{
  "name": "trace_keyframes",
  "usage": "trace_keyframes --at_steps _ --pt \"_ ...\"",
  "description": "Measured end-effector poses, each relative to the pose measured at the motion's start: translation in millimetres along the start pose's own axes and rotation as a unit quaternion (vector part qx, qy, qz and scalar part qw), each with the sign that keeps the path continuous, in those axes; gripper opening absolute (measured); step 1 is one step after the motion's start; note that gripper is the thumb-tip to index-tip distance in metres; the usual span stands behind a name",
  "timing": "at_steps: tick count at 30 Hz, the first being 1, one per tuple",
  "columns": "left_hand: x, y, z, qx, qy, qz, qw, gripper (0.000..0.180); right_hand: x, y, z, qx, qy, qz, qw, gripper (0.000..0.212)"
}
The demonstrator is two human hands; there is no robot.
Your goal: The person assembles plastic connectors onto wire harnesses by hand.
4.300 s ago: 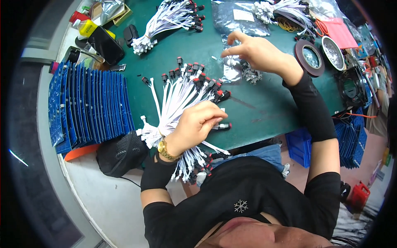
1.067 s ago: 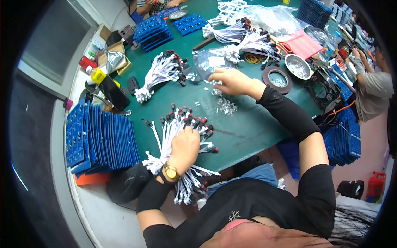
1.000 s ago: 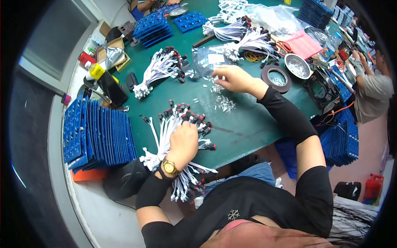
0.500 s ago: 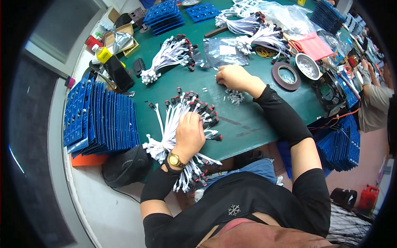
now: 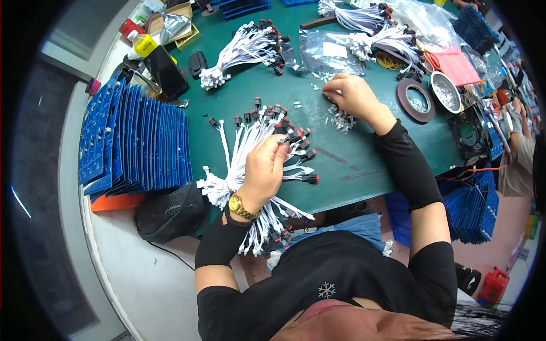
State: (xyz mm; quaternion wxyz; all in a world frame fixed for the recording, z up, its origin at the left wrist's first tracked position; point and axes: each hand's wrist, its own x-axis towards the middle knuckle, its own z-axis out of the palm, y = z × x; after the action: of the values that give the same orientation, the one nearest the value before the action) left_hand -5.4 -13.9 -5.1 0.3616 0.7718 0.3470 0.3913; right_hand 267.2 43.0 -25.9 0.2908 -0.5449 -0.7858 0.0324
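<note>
A spread bundle of white cables (image 5: 236, 156) with black-and-red connector ends lies on the green table before me. Over it my left hand (image 5: 264, 170), with a gold watch at the wrist, pinches a black cable connector (image 5: 291, 138) between thumb and forefinger. Farther right, my right hand (image 5: 355, 99) has its fingertips pressed together just above a small heap of tiny clear-grey pieces (image 5: 342, 120). Whatever is between those fingertips is too small to make out. A few loose pieces (image 5: 297, 105) lie between the hands.
Blue circuit boards (image 5: 136, 142) stand in a row at left. More cable bundles (image 5: 244, 51) lie behind, beside a clear plastic bag (image 5: 324, 51). On the right are a tape roll (image 5: 415, 101), a metal bowl (image 5: 446, 92) and a black fan (image 5: 471, 133). Another person (image 5: 517, 159) sits far right.
The whole view has shifted slightly. My left thumb and forefinger have turned upward, bringing the connector into sight. My right hand stays by the heap of small pieces.
</note>
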Motion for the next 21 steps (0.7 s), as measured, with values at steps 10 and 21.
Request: trace_keyframes --at_steps 10,21 --pt "0.2 -0.9 -2.6 0.020 -0.059 0.017 0.998 0.017 -12.0 -97.0 -9.0 0.541 -0.083 0.136 0.825 0.011" --pt "-1.7 1.9 -6.3 0.039 -0.049 0.011 0.998 0.015 -20.4 -112.0 -2.4 0.524 -0.043 0.087 0.846 0.008"
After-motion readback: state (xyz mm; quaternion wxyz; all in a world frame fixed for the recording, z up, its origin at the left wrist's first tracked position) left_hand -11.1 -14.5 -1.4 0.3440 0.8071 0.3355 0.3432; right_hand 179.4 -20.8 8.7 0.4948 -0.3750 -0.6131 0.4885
